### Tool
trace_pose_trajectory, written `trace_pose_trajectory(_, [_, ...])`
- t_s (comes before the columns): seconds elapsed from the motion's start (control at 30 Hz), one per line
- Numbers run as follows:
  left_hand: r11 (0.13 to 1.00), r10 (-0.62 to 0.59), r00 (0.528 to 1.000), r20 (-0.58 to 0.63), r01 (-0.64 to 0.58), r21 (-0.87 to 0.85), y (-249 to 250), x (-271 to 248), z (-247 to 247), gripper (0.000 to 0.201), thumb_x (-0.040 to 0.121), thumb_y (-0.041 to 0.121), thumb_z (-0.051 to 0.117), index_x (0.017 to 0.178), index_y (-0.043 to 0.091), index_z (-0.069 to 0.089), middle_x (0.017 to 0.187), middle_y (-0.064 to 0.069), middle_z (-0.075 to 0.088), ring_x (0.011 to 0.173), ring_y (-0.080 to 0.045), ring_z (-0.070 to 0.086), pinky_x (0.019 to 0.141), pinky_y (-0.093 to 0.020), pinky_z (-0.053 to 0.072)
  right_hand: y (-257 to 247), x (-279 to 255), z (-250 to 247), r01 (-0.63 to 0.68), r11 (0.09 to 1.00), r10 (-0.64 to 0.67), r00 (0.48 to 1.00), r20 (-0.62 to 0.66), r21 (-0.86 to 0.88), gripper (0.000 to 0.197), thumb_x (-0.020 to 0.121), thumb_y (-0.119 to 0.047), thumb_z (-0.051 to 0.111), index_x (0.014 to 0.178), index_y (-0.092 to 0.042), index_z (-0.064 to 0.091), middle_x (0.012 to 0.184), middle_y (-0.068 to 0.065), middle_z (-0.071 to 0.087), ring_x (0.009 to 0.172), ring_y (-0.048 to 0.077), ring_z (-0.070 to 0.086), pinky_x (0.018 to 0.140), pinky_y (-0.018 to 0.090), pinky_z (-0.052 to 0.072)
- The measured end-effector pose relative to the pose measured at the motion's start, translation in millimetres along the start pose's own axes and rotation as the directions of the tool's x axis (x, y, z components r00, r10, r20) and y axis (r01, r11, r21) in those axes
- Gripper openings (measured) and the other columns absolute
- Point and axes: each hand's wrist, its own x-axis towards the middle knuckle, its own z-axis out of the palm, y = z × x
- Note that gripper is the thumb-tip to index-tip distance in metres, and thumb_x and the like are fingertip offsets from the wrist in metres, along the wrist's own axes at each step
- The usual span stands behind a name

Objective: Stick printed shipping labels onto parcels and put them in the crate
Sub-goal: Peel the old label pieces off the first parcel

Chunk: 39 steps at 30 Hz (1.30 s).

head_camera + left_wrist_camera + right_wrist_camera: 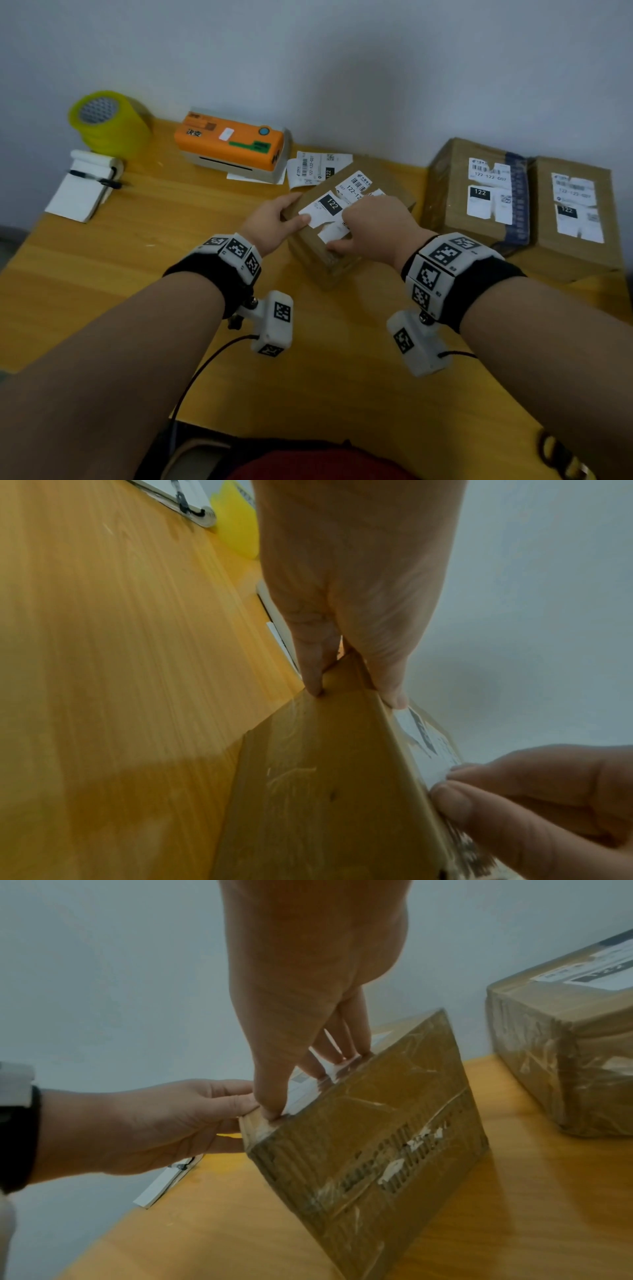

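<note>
On the wooden worktop, a shipping label is being pressed onto the parcel by the straight-fingered right hand; the parcel corner is gripped by the left hand; smoothing comes next, then crating.

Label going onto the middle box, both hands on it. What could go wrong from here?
1. The label already looks torn and uneven on the box; the right hand pressing it down may crease it further or cover the barcode.
2. The left hand grips only the box's corner; pressure could swing the box.
3. Loose labels lie right behind the box and could be pushed away.
</note>
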Motion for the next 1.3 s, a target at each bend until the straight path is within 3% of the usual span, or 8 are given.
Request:
trace_pose_trajectory(0.17, [0.999, 0.000, 1.000, 0.019, 0.001, -0.042, -2.8, 2.2, -2.4, 0.057, 0.090, 0.030, 0.059, 0.143, 0.019, 0.038, 0.127, -0.002, 0.057, 0.099, -0.011, 0.056, 0.080, -0.020, 0.046, -9.4, 2.6, -6.7, -0.016, 1.000, 0.017, 0.999, 0.031, -0.023, 0.039, 0.090, -0.051, 0.049, 0.076, -0.015, 0.043, 0.064, -0.002, 0.037, 0.069, 0.018, 0.048, 0.054, 0.026, 0.032])
trace_pose_trajectory(0.33, [0.997, 0.013, 1.000, 0.018, -0.012, -0.071, -4.4, 1.4, 0.0, 0.056, 0.092, 0.028, 0.057, 0.143, 0.019, 0.036, 0.130, -0.003, 0.055, 0.106, -0.014, 0.056, 0.088, -0.027, 0.048, -16.1, -0.6, -7.4, -0.042, 0.999, 0.043, 0.998, 0.052, -0.012, 0.035, 0.093, -0.047, 0.045, 0.081, -0.014, 0.046, 0.072, 0.001, 0.045, 0.073, 0.019, 0.052, 0.061, 0.030, 0.039])
trace_pose_trajectory(0.53, [0.994, 0.036, 0.999, 0.005, -0.037, 0.104, -2.8, -2.6, 4.2, 0.064, 0.092, 0.031, 0.056, 0.147, 0.023, 0.025, 0.145, -0.006, 0.037, 0.122, -0.018, 0.046, 0.093, -0.024, 0.041, -7.8, 1.8, 2.1, -0.104, 0.994, 0.104, 0.995, -0.004, -0.037, 0.028, 0.098, -0.025, 0.039, 0.075, -0.013, 0.049, 0.065, -0.001, 0.045, 0.065, 0.017, 0.049, 0.050, 0.025, 0.032])
trace_pose_trajectory(0.67, [0.931, 0.223, 0.975, -0.024, -0.205, 0.303, 1.7, -13.8, 1.4, 0.048, 0.084, 0.032, 0.065, 0.130, 0.030, 0.051, 0.144, -0.002, 0.031, 0.134, -0.021, 0.028, 0.112, -0.037, 0.028, 0.1, -2.1, 5.3, -0.118, 0.993, 0.119, 0.993, -0.026, 0.021, 0.032, 0.098, -0.033, 0.039, 0.085, -0.013, 0.060, 0.077, 0.002, 0.059, 0.068, 0.016, 0.052, 0.053, 0.025, 0.036])
trace_pose_trajectory(0.77, [0.835, 0.305, 0.951, 0.054, -0.294, 0.465, 10.3, -17.8, -0.6, 0.023, 0.083, 0.040, 0.064, 0.106, 0.034, 0.065, 0.130, 0.004, 0.045, 0.124, -0.018, 0.033, 0.106, -0.039, 0.027, 4.0, -7.0, 7.4, -0.150, 0.981, 0.157, 0.986, -0.050, 0.126, 0.030, 0.097, -0.034, 0.042, 0.098, -0.017, 0.067, 0.087, 0.000, 0.066, 0.075, 0.016, 0.056, 0.060, 0.026, 0.040])
trace_pose_trajectory(0.87, [0.823, 0.281, 0.955, 0.099, -0.292, 0.487, 17.6, -17.7, 1.3, 0.019, 0.083, 0.043, 0.063, 0.100, 0.035, 0.065, 0.122, 0.008, 0.048, 0.120, -0.015, 0.034, 0.103, -0.039, 0.024, 10.6, -11.8, 7.3, -0.156, 0.960, 0.167, 0.985, -0.029, 0.231, 0.029, 0.095, -0.036, 0.048, 0.112, -0.023, 0.067, 0.110, -0.003, 0.068, 0.096, 0.017, 0.060, 0.075, 0.028, 0.048])
trace_pose_trajectory(1.1, [0.740, 0.301, 0.937, 0.178, -0.347, 0.576, 31.1, -16.7, 9.6, 0.018, 0.089, 0.040, 0.055, 0.101, 0.030, 0.062, 0.107, 0.008, 0.047, 0.110, -0.015, 0.039, 0.101, -0.037, 0.027, 13.6, -12.9, 6.5, -0.185, 0.941, 0.189, 0.982, 0.011, 0.282, 0.030, 0.093, -0.038, 0.053, 0.118, -0.027, 0.064, 0.123, -0.003, 0.064, 0.108, 0.018, 0.058, 0.090, 0.034, 0.047])
trace_pose_trajectory(1.3, [0.667, 0.297, 0.913, 0.279, -0.408, 0.623, 36.9, -9.5, 13.1, 0.021, 0.096, 0.029, 0.046, 0.108, 0.016, 0.056, 0.116, -0.003, 0.047, 0.109, -0.019, 0.044, 0.096, -0.031, 0.037, 11.4, -14.5, 6.1, -0.191, 0.942, 0.200, 0.980, -0.005, 0.277, 0.031, 0.093, -0.039, 0.052, 0.119, -0.027, 0.063, 0.123, -0.003, 0.064, 0.108, 0.019, 0.058, 0.089, 0.034, 0.047])
